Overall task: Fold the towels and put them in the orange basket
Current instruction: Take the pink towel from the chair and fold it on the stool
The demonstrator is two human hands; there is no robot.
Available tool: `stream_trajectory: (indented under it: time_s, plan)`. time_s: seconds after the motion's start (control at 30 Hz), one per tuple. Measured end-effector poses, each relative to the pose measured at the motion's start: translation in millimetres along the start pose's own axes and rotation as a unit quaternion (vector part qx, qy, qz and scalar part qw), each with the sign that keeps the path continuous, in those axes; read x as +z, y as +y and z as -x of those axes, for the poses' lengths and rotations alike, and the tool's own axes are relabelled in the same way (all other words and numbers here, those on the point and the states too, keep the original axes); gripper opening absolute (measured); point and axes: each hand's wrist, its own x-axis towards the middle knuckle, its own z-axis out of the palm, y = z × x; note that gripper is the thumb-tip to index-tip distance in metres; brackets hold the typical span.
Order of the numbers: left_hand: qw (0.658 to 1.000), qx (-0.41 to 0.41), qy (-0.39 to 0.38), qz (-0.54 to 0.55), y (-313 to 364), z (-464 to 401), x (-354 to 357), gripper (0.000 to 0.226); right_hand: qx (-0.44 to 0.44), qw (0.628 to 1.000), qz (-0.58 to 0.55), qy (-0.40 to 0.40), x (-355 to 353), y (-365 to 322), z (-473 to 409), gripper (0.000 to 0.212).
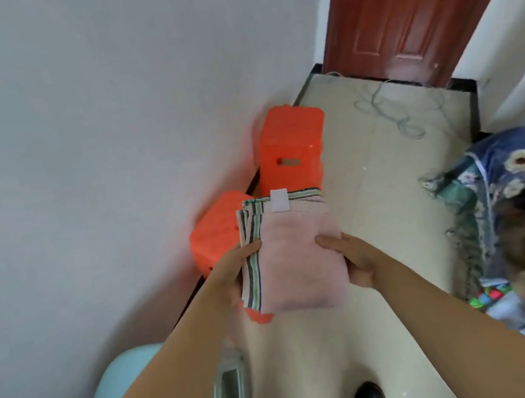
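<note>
Between the two hands, held in the air above the pale floor (372, 180), is a folded stack of towels (293, 256): a pink one on top with a white tag at its far edge, and a striped one showing along the left side and far edge. Left hand (237, 272) holds the stack's left edge, its grip pinching the striped layers with the thumb on top and the fingers hidden beneath. Right hand (351, 260) holds the right edge the same way, thumb lying across the pink cloth, its grip closed on the stack.

Just beyond and below the left hand's grip, against the white wall (74, 161), is an orange basket (214, 238), partly hidden behind the towels. Farther past it stands a second orange bin (292, 145) with a slot handle. Well to the right of the right hand's grip lies a heap of patterned cloth and clothes (519, 208). A brown door (412, 0) closes the far end of the floor.
</note>
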Motion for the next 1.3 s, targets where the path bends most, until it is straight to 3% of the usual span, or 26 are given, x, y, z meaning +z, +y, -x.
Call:
stream_trajectory:
  time_s: [0.33, 0.77, 1.03, 1.13, 1.3]
  plan:
    - [0.991, -0.022, -0.1, -0.085, 34, -122, 271, 0.017, -0.077, 0.988, -0.098, 0.093, -233, -125, 28, 0.031]
    - [0.943, -0.066, -0.258, -0.201, 93, -308, 516, 0.015, -0.134, 0.944, -0.194, 0.229, -432, -243, -11, 0.019]
    - [0.891, -0.051, -0.342, -0.294, 176, -412, 696, 0.015, -0.203, 0.889, -0.255, 0.322, -528, -357, -40, 0.018]
    - [0.872, -0.061, -0.374, -0.311, 175, -440, 766, 0.014, -0.22, 0.869, -0.28, 0.344, -581, -378, -36, 0.016]
    - [0.84, -0.061, -0.393, -0.369, 149, -483, 892, 0.013, -0.229, 0.83, -0.324, 0.392, -692, -395, -37, 0.034]
